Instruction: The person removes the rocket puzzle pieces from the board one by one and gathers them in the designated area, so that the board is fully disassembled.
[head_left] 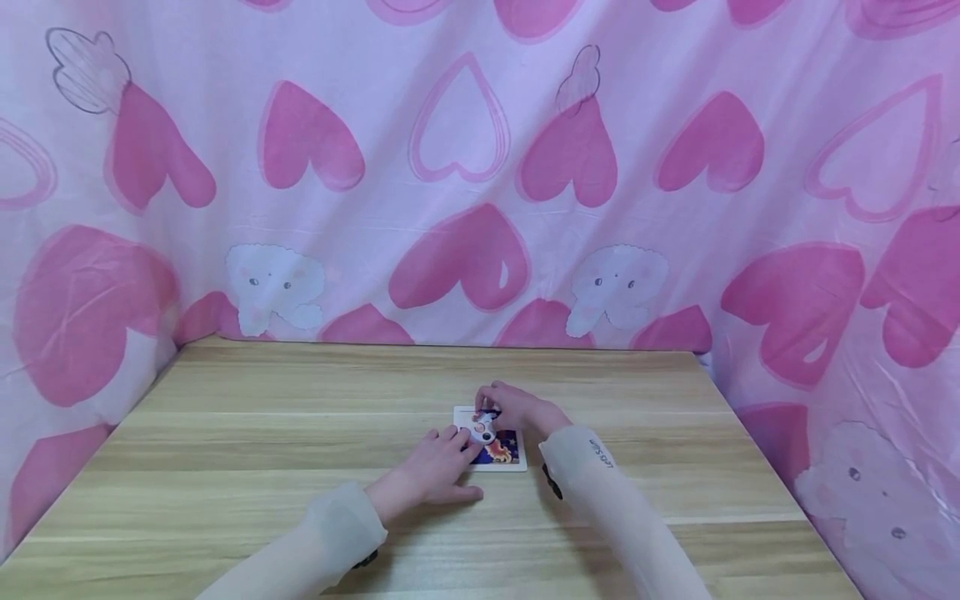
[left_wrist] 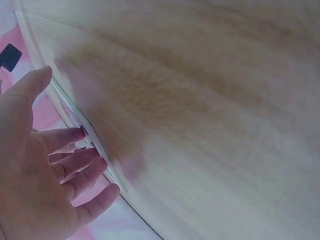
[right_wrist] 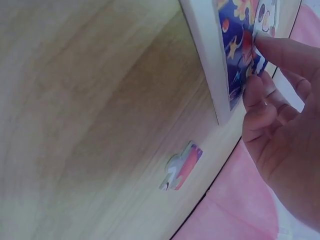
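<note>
A small jigsaw puzzle (head_left: 502, 451) with a white frame lies flat on the wooden table, its picture dark blue with stars and an orange figure. Along its left side my left hand (head_left: 438, 462) rests, fingertips over the frame and pale part, thumb out to the side. My right hand (head_left: 513, 407) reaches in at the upper edge and pinches a puzzle piece (right_wrist: 260, 61) between thumb and fingers, low over the picture. Much of that piece is hidden by the fingers. Another puzzle piece (right_wrist: 181, 167), white and pink, lies loose on the table in the right wrist view.
The wooden table (head_left: 300, 400) stretches out around the puzzle. A pink curtain (head_left: 465, 250) with hearts hangs behind its back edge and along both sides. Dark wrist straps (head_left: 552, 482) show at the sleeves.
</note>
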